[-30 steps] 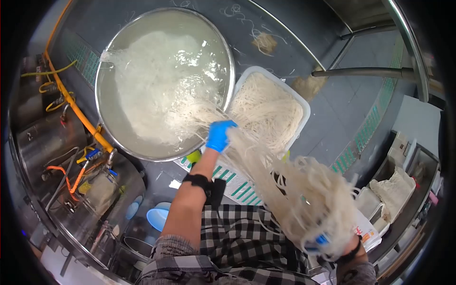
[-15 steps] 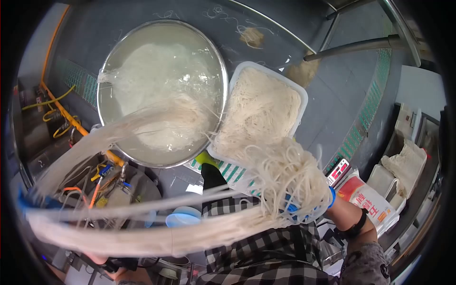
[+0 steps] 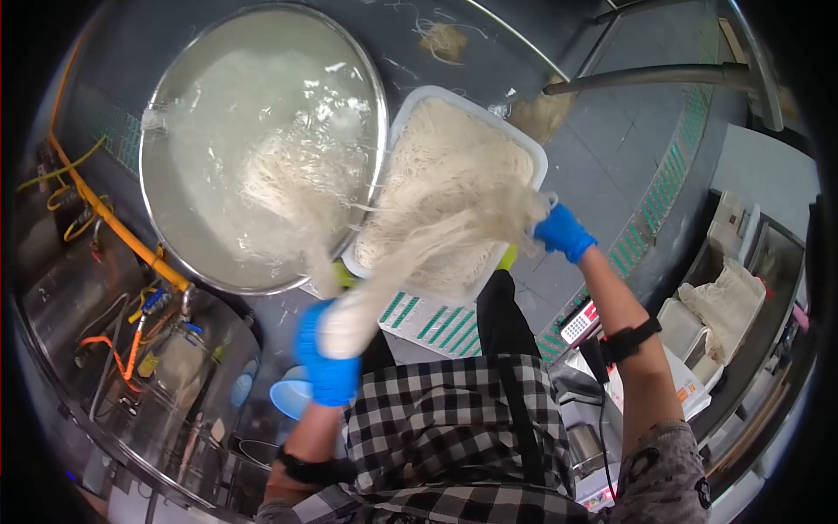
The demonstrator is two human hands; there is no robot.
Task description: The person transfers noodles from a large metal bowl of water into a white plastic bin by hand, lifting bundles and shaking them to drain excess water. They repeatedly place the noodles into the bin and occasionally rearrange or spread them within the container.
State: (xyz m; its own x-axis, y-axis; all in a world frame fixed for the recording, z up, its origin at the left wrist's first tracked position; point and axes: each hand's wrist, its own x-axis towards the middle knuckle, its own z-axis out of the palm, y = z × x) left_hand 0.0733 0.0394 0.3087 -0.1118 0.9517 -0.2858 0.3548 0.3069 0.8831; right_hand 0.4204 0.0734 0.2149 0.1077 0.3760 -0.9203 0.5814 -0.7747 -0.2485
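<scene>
Long pale noodles (image 3: 436,240) stretch in a thick bundle between my two blue-gloved hands. Near the apron, my left hand (image 3: 330,362) is closed around the bundle, slightly blurred; a strand trails from it toward the large round metal tub (image 3: 381,105). My right hand (image 3: 563,231) grips the other end at the right edge of the white plastic bin (image 3: 539,157). That bin is full of noodles, and the bundle passes over it. Cloudy water fills the tub, with a clump of noodles (image 3: 292,179) lying in it.
Left of me are an orange pipe (image 3: 113,214) and metal sinks with hoses. A blue bowl (image 3: 291,395) sits below my left hand. Drain grating (image 3: 436,323) crosses the floor. A red-and-white scale (image 3: 580,323) and trays (image 3: 724,306) stand at the right.
My left hand has come in from the far left toward the apron, and my right hand has risen to the bin's right edge. The noodle bundle now lies over the bin.
</scene>
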